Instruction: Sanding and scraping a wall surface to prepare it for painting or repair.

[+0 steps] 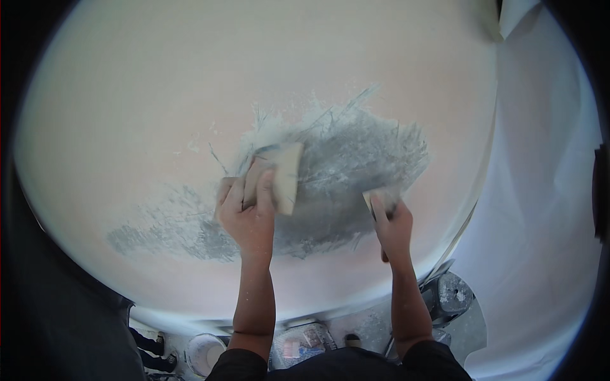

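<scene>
Before me stretches a large curved panel [333,47], pale cream to pinkish, with a rough grey patch [333,166] smeared and streaked in white. My left hand [250,214] grips a flat cream-coloured spreader or plate [288,183], held over the patch's left part. To its right, my right hand [398,224] holds a scraper, probably a putty knife [368,197], near the patch's lower right edge. Its handle end shows below the fist. Both tools are blurred, and whether either touches the panel is hard to tell.
White sheeting [533,166] hangs along the right. Below the panel are a whitish bucket [194,352], a stool [455,290] spattered white and a dusty platform [321,328] with small items. Another person's legs [150,350] show at lower left, beside a dark covering [62,295].
</scene>
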The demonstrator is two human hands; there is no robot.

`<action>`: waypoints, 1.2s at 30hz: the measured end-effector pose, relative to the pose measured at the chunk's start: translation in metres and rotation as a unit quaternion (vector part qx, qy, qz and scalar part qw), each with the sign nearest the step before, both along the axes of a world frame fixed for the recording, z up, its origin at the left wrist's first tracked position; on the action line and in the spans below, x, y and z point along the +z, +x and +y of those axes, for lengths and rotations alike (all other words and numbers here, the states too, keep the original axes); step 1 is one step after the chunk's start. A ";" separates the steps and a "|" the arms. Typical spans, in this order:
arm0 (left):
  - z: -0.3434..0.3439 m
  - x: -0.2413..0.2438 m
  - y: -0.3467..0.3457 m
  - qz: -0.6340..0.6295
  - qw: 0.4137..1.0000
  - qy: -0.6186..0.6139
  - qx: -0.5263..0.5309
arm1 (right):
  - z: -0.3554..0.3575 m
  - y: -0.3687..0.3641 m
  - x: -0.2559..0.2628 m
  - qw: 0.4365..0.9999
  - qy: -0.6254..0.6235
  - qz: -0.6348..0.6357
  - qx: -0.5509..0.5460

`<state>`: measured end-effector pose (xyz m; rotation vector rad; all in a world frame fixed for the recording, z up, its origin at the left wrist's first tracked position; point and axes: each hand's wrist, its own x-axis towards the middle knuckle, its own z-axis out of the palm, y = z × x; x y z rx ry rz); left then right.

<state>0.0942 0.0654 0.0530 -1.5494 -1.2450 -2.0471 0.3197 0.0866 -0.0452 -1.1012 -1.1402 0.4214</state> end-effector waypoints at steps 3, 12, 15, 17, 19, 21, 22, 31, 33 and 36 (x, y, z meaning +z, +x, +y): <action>0.026 -0.017 0.003 0.105 0.993 0.031 -0.041 | -0.023 0.026 -0.092 0.988 -0.148 0.030 0.029; 0.029 -0.067 0.046 0.223 0.934 -0.279 0.025 | -0.133 0.127 -0.426 0.885 -0.435 -0.107 -0.130; 0.032 -0.055 0.039 0.176 0.948 -0.265 0.018 | -0.136 0.148 -0.477 0.843 -0.503 -0.100 -0.162; 0.034 -0.044 0.042 0.172 0.944 -0.283 0.007 | -0.138 0.165 -0.500 0.840 -0.506 -0.091 -0.174; 0.033 -0.046 0.044 0.169 0.939 -0.298 0.006 | -0.130 0.182 -0.521 0.804 -0.570 -0.049 -0.163; 0.034 -0.060 0.048 0.258 0.933 -0.250 0.016 | -0.133 0.191 -0.526 0.804 -0.565 -0.066 -0.173; 0.036 -0.061 0.049 0.258 0.933 -0.251 0.015 | -0.135 0.193 -0.527 0.804 -0.559 -0.085 -0.184; 0.040 -0.040 0.010 0.045 0.956 0.035 0.288 | -0.183 0.209 -0.589 0.723 -0.659 -0.163 -0.124; 0.053 -0.049 0.014 0.018 0.941 0.077 0.329 | -0.201 0.220 -0.616 0.723 -0.663 -0.156 -0.117; 0.086 -0.085 0.024 0.223 0.917 0.008 0.331 | -0.207 0.213 -0.627 0.721 -0.667 -0.153 -0.106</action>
